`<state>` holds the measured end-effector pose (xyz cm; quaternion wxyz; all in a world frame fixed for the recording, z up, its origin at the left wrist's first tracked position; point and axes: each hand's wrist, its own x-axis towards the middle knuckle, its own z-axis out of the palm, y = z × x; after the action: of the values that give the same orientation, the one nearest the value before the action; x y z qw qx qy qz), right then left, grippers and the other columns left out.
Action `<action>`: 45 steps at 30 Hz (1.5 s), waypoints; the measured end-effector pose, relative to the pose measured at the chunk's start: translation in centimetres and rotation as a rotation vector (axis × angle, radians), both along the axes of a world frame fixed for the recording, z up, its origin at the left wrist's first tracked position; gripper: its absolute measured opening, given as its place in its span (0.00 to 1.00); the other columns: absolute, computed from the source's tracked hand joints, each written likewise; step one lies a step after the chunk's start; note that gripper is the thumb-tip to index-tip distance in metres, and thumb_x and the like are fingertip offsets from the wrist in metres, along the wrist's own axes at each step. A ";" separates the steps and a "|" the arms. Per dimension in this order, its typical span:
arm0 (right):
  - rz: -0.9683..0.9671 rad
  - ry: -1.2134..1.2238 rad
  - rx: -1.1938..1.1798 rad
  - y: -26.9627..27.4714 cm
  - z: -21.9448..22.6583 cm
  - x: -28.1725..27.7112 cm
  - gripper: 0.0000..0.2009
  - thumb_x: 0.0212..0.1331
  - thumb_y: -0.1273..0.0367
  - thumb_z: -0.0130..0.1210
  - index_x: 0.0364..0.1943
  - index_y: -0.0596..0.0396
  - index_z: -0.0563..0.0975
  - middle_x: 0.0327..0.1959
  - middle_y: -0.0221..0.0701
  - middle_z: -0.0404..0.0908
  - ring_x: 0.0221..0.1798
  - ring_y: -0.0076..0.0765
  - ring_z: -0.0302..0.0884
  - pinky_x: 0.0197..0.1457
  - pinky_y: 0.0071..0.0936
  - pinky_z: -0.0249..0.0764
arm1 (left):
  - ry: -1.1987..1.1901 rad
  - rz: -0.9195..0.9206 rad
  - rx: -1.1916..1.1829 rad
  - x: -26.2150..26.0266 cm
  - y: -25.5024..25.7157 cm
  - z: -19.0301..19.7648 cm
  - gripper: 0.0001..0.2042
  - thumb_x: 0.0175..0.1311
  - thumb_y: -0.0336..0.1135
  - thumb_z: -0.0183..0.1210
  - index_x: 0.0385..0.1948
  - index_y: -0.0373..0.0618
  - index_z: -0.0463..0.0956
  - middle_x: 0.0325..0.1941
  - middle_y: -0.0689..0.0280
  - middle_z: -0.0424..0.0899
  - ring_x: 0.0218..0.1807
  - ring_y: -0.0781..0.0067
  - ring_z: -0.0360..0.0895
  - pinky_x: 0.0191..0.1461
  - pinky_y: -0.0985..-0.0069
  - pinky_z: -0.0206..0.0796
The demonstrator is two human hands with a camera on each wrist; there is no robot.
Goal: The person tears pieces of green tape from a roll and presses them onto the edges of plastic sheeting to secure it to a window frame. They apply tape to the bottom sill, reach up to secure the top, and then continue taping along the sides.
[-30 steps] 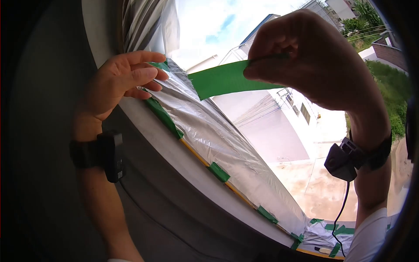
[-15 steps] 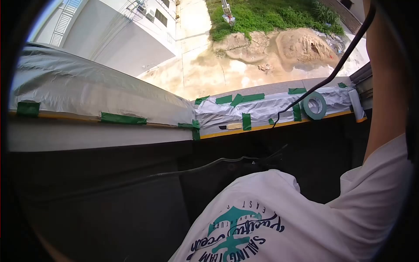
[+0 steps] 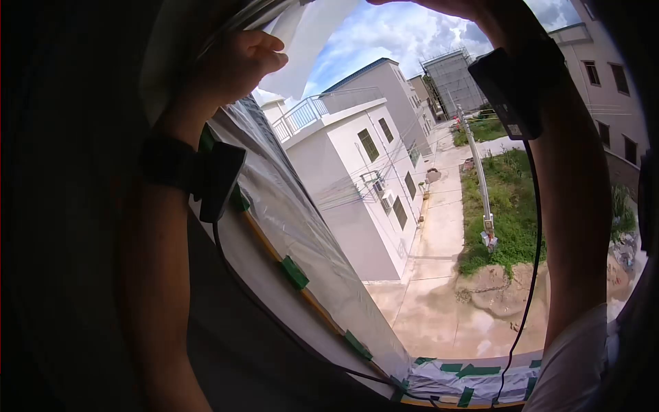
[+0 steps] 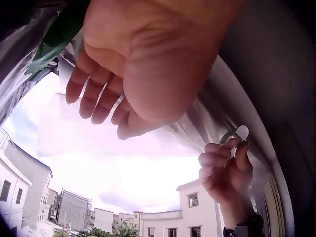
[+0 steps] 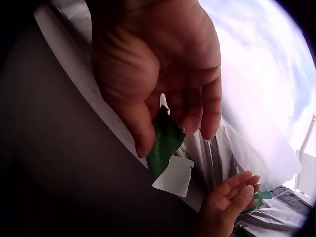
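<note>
My right hand (image 5: 158, 64) is raised at the top edge of the head view, mostly cut off there. In the right wrist view its thumb and fingers pinch a short, curled strip of green tape (image 5: 165, 140), whose pale side shows at the lower end. Lower along the window frame (image 5: 94, 94), my left hand (image 4: 153, 64) is up against the loose plastic sheeting (image 3: 302, 44), palm toward its wrist camera, fingers loosely extended and holding nothing. Another bit of green tape (image 5: 264, 195) shows beside the left fingertips. The sheeting hangs in folds between the two hands.
Wrinkled plastic (image 3: 295, 220) runs down the frame, fixed along a yellow edge by green tape pieces (image 3: 294, 272). The taped, covered sill (image 3: 439, 384) lies below. Dark cables (image 3: 532, 275) hang from both wrist cameras. Outside stand buildings (image 3: 371, 151).
A second ago the right hand held the tape stretched flat before the window; the head view then dipped to the sill. Now the view is up again, and the right hand is higher.
</note>
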<state>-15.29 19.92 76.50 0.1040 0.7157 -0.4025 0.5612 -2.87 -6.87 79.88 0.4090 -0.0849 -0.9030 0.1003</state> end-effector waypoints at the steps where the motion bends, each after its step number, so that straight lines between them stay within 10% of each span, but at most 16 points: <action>1: 0.048 -0.008 -0.020 0.3 -0.2 -0.9 0.16 0.63 0.66 0.63 0.53 0.52 0.78 0.46 0.27 0.82 0.50 0.31 0.80 0.58 0.41 0.75 | 0.042 -0.061 -0.025 0.5 0.0 0.1 0.17 0.64 0.42 0.62 0.50 0.43 0.80 0.42 0.61 0.87 0.43 0.70 0.83 0.49 0.72 0.73; 12: 0.491 0.110 0.024 -2.4 -1.0 -10.3 0.05 0.64 0.71 0.60 0.43 0.50 0.81 0.45 0.30 0.85 0.52 0.34 0.81 0.62 0.41 0.75 | -0.263 0.052 0.042 -3.1 2.6 0.2 0.23 0.65 0.42 0.61 0.58 0.39 0.76 0.55 0.53 0.83 0.56 0.63 0.81 0.57 0.69 0.73; 19: 0.462 0.031 -0.214 -10.8 -1.8 -12.6 0.12 0.60 0.68 0.63 0.45 0.61 0.83 0.48 0.44 0.84 0.52 0.43 0.83 0.58 0.39 0.79 | 0.053 0.059 0.203 -8.4 -0.7 1.8 0.32 0.62 0.35 0.58 0.68 0.32 0.60 0.72 0.42 0.64 0.74 0.50 0.62 0.73 0.67 0.56; 26: 0.454 0.110 -0.491 -17.7 1.4 -14.5 0.15 0.65 0.71 0.58 0.52 0.66 0.79 0.56 0.50 0.78 0.61 0.56 0.77 0.69 0.47 0.71 | 0.247 -0.149 0.307 -10.0 -1.3 1.3 0.28 0.63 0.30 0.55 0.66 0.31 0.63 0.68 0.46 0.70 0.72 0.56 0.66 0.72 0.69 0.56; 28: 0.388 -0.132 -0.357 -15.9 0.7 -12.7 0.12 0.60 0.70 0.62 0.46 0.60 0.78 0.47 0.37 0.82 0.55 0.37 0.77 0.64 0.41 0.71 | 0.210 -0.125 0.218 -11.1 -3.3 2.9 0.25 0.67 0.33 0.54 0.67 0.41 0.64 0.68 0.57 0.69 0.66 0.61 0.70 0.63 0.62 0.64; 40: 0.535 -0.266 -0.435 -20.7 3.3 -12.3 0.15 0.60 0.72 0.60 0.50 0.62 0.75 0.52 0.40 0.78 0.59 0.39 0.72 0.69 0.40 0.65 | 0.395 -0.221 0.157 -11.9 -4.6 3.4 0.20 0.64 0.37 0.60 0.56 0.39 0.76 0.53 0.62 0.80 0.51 0.71 0.75 0.54 0.73 0.65; 42: 0.514 -0.278 -0.530 -22.8 4.3 -13.2 0.15 0.58 0.65 0.64 0.43 0.62 0.78 0.42 0.40 0.80 0.48 0.37 0.77 0.54 0.36 0.75 | 0.395 -0.242 0.189 -11.8 -4.1 3.2 0.19 0.62 0.38 0.61 0.53 0.40 0.77 0.51 0.63 0.80 0.51 0.73 0.75 0.53 0.74 0.64; 45: 0.571 -0.193 -0.663 -24.7 4.8 -14.4 0.14 0.65 0.72 0.57 0.52 0.67 0.78 0.58 0.49 0.76 0.66 0.53 0.72 0.71 0.46 0.69 | 0.380 -0.294 0.270 -11.3 -2.7 2.3 0.17 0.60 0.39 0.63 0.48 0.42 0.80 0.48 0.66 0.81 0.49 0.75 0.74 0.51 0.76 0.63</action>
<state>-29.68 -4.75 81.30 0.1308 0.6704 0.0050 0.7304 -14.14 -9.58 82.17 0.5888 -0.1395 -0.7933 -0.0674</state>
